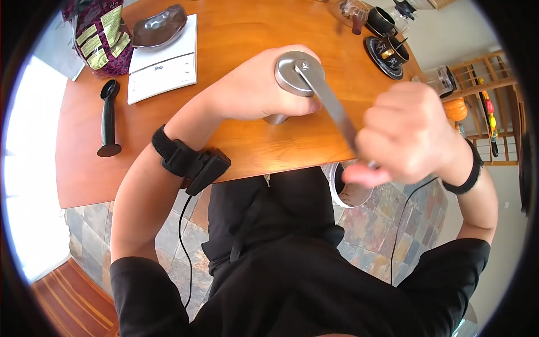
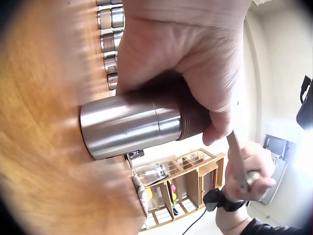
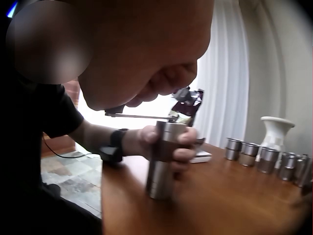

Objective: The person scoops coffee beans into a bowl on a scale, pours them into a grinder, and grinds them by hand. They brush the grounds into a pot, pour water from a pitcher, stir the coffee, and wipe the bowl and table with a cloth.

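Note:
A silver hand coffee grinder (image 1: 298, 76) stands near the table's front edge. My left hand (image 1: 250, 84) grips it around the dark band on its upper body. In the left wrist view the steel lower body (image 2: 127, 126) shows below the palm, its base close over the wooden tabletop (image 2: 44, 122). A flat metal crank (image 1: 331, 104) runs from the grinder's top toward my right side. My right hand (image 1: 401, 132) has its fingers curled round the crank's outer end and hides most of the knob.
Left on the table are a black coffee scoop (image 1: 109, 121), a flat white slab (image 1: 163, 78), a brown glossy dish (image 1: 160, 27) and a purple bag (image 1: 95, 33). Cups (image 1: 393, 50) stand far right. Several metal canisters (image 3: 268, 160) line up beside a white vase (image 3: 275, 132). A white bin (image 1: 356, 196) sits below the edge.

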`<state>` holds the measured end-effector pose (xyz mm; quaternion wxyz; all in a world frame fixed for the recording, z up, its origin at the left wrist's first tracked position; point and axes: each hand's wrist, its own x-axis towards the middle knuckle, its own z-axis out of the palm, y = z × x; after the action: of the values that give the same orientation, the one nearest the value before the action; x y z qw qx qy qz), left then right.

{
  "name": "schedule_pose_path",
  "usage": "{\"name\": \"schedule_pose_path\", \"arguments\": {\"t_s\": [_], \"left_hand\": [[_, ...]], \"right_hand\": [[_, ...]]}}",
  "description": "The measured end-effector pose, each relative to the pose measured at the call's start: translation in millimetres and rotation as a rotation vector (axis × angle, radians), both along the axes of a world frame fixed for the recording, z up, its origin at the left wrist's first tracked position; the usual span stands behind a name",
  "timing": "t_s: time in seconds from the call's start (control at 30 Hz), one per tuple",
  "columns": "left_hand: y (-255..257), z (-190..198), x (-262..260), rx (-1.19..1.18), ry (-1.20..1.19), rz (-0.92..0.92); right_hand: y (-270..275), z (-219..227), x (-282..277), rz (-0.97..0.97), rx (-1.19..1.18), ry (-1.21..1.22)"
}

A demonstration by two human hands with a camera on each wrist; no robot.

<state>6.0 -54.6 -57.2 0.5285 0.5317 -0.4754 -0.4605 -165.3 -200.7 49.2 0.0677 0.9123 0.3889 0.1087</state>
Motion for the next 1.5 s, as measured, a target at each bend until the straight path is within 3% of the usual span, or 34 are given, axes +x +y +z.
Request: {"name": "schedule_pose_path", "arguments": {"t_s": [0.13,0.17,0.23,0.27,0.37,0.43,0.53,0.67,0.73,0.8,0.87,0.93,1.0,1.13,1.17,1.27,1.43,1.5], "left_hand": [[-10,-16,3,-0.465,-0.235,0.061],[-5,-8,-1,-0.369,-0.023,0.027],[-5,-8,2,-0.271,-0.095,0.040],[-4,-11,4,-0.174,-0.161,0.045],[-1,-15,5,0.121,-0.344,0.062],[3,-4,1,-0.069,-0.258,0.079],[1,-1,2,-0.085,-0.109,0.014],[6,-5,7,-0.070,-0.036,0.025],[6,-3,11,-0.102,-0.106,0.052],[5,-5,11,-0.106,-0.124,-0.001],[3,-9,9,-0.152,-0.143,0.027],[-1,-12,7,-0.201,-0.173,0.049],[-6,-16,3,-0.261,-0.196,0.051],[-7,-14,3,-0.285,-0.137,0.032],[-4,-14,2,-0.322,-0.159,0.054],[8,-6,-2,-0.296,-0.156,0.065],[14,-10,-4,-0.205,-0.259,0.083],[-1,-13,0,-0.263,-0.274,0.115]], "right_hand": [[44,-11,42,0.212,0.152,0.052],[55,-13,57,0.247,0.181,0.067],[74,-4,80,0.161,0.109,0.175],[81,-8,95,0.184,0.206,0.111],[88,4,130,-0.114,-0.061,0.282],[72,15,148,-0.137,-0.007,0.188],[39,12,164,-0.278,-0.025,0.073],[-36,3,143,-0.567,0.018,0.049],[-70,-9,106,-0.467,0.115,0.012],[-78,-9,60,-0.457,0.005,-0.073],[-65,-4,17,-0.478,-0.068,-0.025],[-36,4,-9,-0.383,-0.128,0.003],[-8,1,-16,-0.194,-0.040,0.006],[33,2,10,0.024,0.009,0.089],[42,-5,24,0.126,0.115,0.037],[70,-9,62,0.139,0.164,0.134],[80,-22,135,0.044,0.135,-0.087],[67,8,153,-0.147,0.021,0.068]]}}
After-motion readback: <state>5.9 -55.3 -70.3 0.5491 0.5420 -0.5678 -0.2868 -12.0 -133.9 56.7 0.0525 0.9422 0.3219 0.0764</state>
